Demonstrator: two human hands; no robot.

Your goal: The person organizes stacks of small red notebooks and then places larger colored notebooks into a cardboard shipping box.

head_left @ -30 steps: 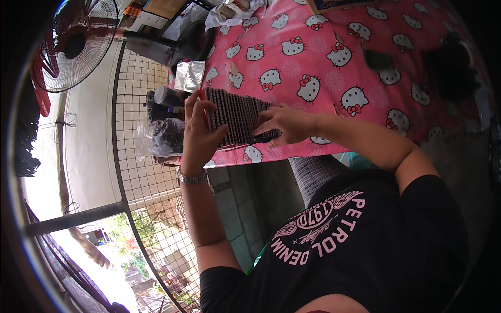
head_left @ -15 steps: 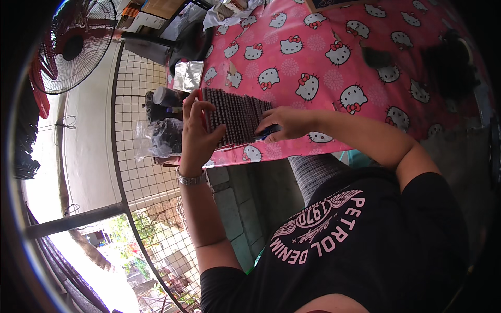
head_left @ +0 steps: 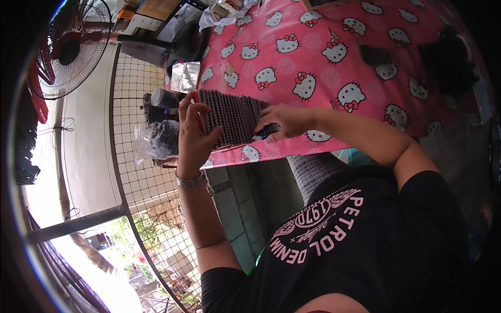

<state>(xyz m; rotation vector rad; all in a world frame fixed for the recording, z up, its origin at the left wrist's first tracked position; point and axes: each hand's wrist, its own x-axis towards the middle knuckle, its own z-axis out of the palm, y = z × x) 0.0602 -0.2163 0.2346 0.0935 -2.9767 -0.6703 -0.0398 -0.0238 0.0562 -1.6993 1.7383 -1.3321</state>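
Note:
On the near left part of the table lies a dark ridged block [head_left: 232,117], made of many close rows of small bead-like bumps, with a red edge at its left end. My left hand [head_left: 194,125] is curled at that end, fingers over the red edge and thumb against the rows. At the block's right end, my right hand [head_left: 286,122] has its fingers bent around a small dark blue thing [head_left: 267,130]. Its kind is mostly hidden by the fingers.
A pink patterned cloth covers the table [head_left: 323,78]. Beyond my left hand stand a jar [head_left: 163,97], a clear plastic bag [head_left: 156,140] with dark contents and a silvery packet [head_left: 185,76]. A fan [head_left: 70,49] is far left. A dark fluffy mass [head_left: 449,68] lies at right.
Both hands keep nearly the same place on the block. The whole view has shifted slightly, and the right fingers have moved only a little at the dark blue thing.

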